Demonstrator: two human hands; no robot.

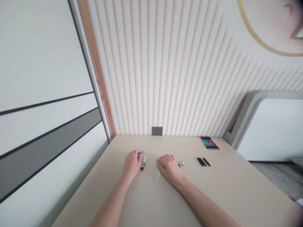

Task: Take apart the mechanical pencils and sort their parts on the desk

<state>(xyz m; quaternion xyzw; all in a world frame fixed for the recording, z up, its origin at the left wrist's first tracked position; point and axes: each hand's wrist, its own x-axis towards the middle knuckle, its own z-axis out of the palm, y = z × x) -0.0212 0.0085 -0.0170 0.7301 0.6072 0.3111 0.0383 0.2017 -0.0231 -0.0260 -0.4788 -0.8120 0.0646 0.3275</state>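
Observation:
My left hand [132, 162] rests on the left part of the table with its fingers curled round small red and blue pen parts [141, 152], whose ends stick out past the fingertips. Just right of it lies a white and black pen piece [143, 163]. My right hand [169, 166] is lowered to the tabletop, fingers bent and closed; what is under the fingertips is hidden. Thin white pen refills [158, 174] poke out beneath that hand, with tiny whitish pieces [154, 164] by its fingertips. Small silver pen parts [181, 164] lie right of the hand.
On the beige table [151, 201], black barrel-like pieces [203, 161] lie to the right. Several black pens with blue and red sections [210, 142] are lined up at the back right. A wall socket [157, 131] sits above the back edge; a padded headboard [274, 126] stands right.

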